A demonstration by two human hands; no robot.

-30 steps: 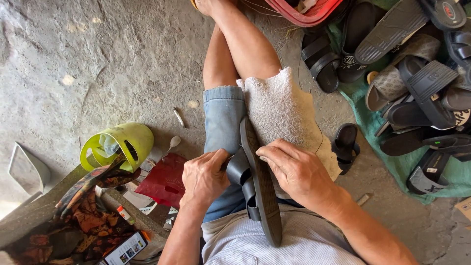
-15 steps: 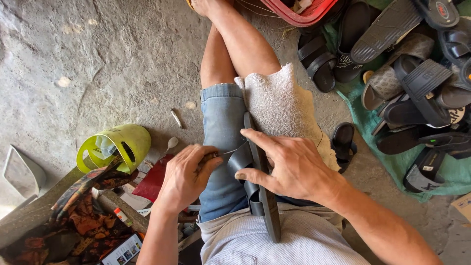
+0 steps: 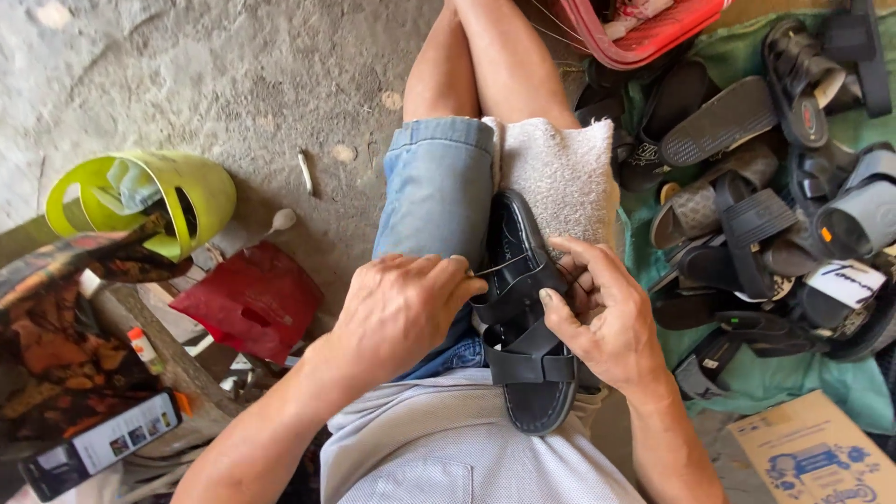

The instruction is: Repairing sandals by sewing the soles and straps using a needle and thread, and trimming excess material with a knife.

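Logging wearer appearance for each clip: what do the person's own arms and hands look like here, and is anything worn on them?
Both forearms are bare to the frame edge: no sleeves in view. The left hand and right hand wear no gloves; no rings, watch or bands are visible. The fingernails are short.

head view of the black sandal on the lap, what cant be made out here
- Thin tool at the black sandal: head view, too thin to identify; the left hand covers its grip.
- Sandal's far edge: the right hand covers it.
- Red basket: cut off by the top edge.
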